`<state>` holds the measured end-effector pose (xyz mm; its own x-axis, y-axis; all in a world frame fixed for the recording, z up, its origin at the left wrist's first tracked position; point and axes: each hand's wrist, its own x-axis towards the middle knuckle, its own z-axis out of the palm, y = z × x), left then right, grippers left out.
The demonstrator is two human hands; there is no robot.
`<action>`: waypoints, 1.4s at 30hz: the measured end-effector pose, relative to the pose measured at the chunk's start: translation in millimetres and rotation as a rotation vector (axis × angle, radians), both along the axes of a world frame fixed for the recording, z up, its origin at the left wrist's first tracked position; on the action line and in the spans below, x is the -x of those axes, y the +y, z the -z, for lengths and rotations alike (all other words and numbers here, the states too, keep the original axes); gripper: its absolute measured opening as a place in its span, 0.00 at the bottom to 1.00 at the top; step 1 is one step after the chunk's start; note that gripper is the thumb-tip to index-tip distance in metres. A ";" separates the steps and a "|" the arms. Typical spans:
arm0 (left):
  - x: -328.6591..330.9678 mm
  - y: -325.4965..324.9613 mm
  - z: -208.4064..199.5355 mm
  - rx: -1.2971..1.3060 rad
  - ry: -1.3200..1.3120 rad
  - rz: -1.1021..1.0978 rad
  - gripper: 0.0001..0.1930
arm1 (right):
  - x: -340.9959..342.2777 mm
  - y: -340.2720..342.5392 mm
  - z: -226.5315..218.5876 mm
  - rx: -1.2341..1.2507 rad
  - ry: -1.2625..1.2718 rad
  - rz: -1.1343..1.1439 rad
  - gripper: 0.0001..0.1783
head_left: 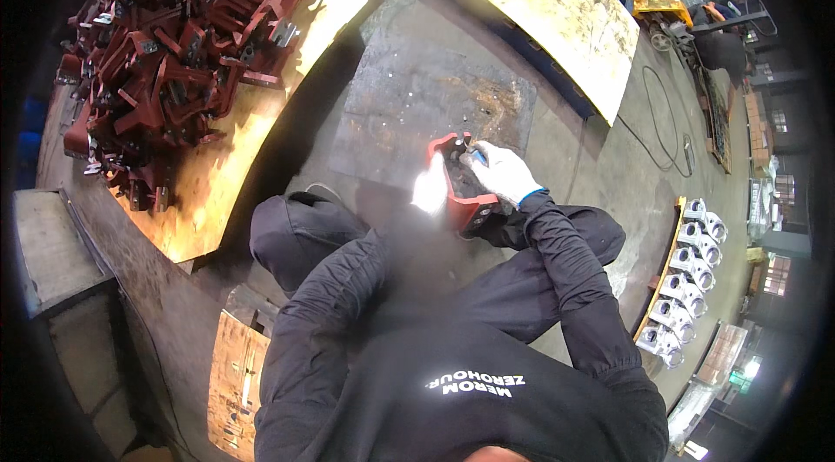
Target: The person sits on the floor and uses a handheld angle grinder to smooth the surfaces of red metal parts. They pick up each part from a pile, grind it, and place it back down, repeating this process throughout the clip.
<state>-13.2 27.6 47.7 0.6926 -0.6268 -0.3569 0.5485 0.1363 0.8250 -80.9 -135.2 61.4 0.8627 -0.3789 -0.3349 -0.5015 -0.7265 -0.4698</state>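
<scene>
A red-painted metal bracket (470,201), with a dark hollow inside and raised sides, is held up between my knees. My left hand (430,187), in a white glove, grips its left side; glare washes out the fingers. Over the bracket's far right part, my right hand (506,173) wears a white glove with a blue cuff. Its fingers are closed around a small blue thing (478,157), whose tip sits at the bracket's inner side. Most of that blue thing is hidden by the fingers, so its kind cannot be told.
A heap of similar red brackets (187,53) covers a wooden board (248,175) at far left. Beyond the bracket lies a dark floor sheet (391,97). A large board (548,5) stands far right. Silvery metal castings (683,288) line a plank at right; a cable (670,127) loops nearby.
</scene>
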 end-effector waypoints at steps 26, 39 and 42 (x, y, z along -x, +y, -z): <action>-15.2 -2.8 -30.7 -0.081 0.506 0.119 0.28 | -19.1 11.1 -15.1 0.223 0.148 0.109 0.26; -12.0 5.0 -17.5 -0.339 0.153 0.219 0.30 | -19.7 23.1 24.5 0.165 0.325 0.090 0.29; -5.5 1.0 28.7 -0.458 0.142 0.231 0.33 | -16.3 31.8 17.7 0.168 0.263 -0.056 0.29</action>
<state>-7.6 28.7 19.0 0.4799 -0.5152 -0.7101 0.6323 -0.3580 0.6870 -64.6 -103.4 43.7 0.7757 -0.4024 -0.4861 -0.5472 -0.8127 -0.2004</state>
